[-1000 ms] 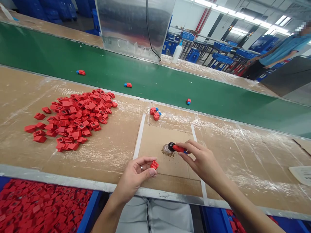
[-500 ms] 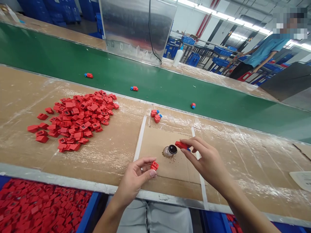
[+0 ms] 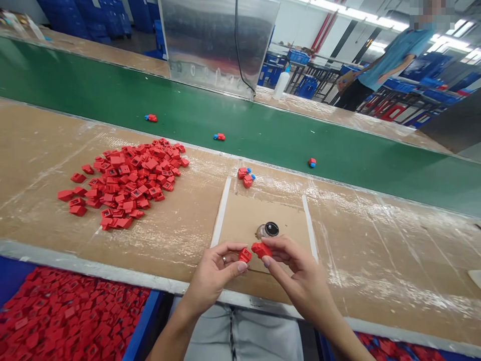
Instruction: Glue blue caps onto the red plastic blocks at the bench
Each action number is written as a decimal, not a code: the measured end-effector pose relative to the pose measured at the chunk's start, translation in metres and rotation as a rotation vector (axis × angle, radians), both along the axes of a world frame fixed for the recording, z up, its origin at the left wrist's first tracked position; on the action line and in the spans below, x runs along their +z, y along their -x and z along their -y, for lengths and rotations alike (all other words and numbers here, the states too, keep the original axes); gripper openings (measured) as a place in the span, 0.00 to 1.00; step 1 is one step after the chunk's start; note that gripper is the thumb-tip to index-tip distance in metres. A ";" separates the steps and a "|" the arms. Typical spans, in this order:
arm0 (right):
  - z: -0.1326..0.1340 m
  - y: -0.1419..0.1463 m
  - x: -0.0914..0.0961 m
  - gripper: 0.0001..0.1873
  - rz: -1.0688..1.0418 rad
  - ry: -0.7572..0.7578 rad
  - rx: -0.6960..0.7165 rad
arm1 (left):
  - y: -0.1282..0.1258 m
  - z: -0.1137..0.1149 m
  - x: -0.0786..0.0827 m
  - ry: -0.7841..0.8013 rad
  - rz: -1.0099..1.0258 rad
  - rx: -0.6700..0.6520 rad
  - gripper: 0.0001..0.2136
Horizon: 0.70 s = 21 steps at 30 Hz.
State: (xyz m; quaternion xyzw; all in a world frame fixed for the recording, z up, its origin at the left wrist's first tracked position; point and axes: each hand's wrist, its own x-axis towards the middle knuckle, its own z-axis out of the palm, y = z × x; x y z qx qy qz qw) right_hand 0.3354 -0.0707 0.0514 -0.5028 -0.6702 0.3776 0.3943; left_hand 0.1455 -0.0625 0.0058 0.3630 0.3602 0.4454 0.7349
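Between thumb and fingers, my left hand [image 3: 214,273] pinches a small red hollow plastic block [image 3: 245,255], its opening facing up and toward me. My right hand [image 3: 296,268] grips another red plastic piece [image 3: 261,249] by its right end; the fingers hide part of it. The two pieces are close together with a narrow gap between them. Just behind my right fingertips stands a small glass jar with a round black top [image 3: 271,229], on a cardboard sheet [image 3: 240,215]. Two red pieces with blue ends [image 3: 247,181] sit behind the sheet.
A heap of red blocks [image 3: 131,175] lies on the left of the table. Several red-and-blue pieces ride the green belt [image 3: 263,135]. Blue bins with red parts [image 3: 75,316] flank my lap. Beyond the belt are a white bottle [image 3: 281,82] and a person in blue [image 3: 394,55].
My right hand has moved left and toward me, from beside the jar to the block in my left hand. The pieces on the belt appear further right; the view has also shifted.
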 end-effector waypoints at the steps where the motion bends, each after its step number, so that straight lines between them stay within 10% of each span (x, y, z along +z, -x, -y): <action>1: 0.000 0.001 -0.002 0.11 -0.003 0.013 0.004 | 0.000 0.000 0.001 -0.005 -0.004 -0.005 0.15; 21: 0.005 0.001 -0.004 0.09 0.134 0.008 0.128 | -0.001 0.003 0.004 -0.027 -0.054 0.019 0.11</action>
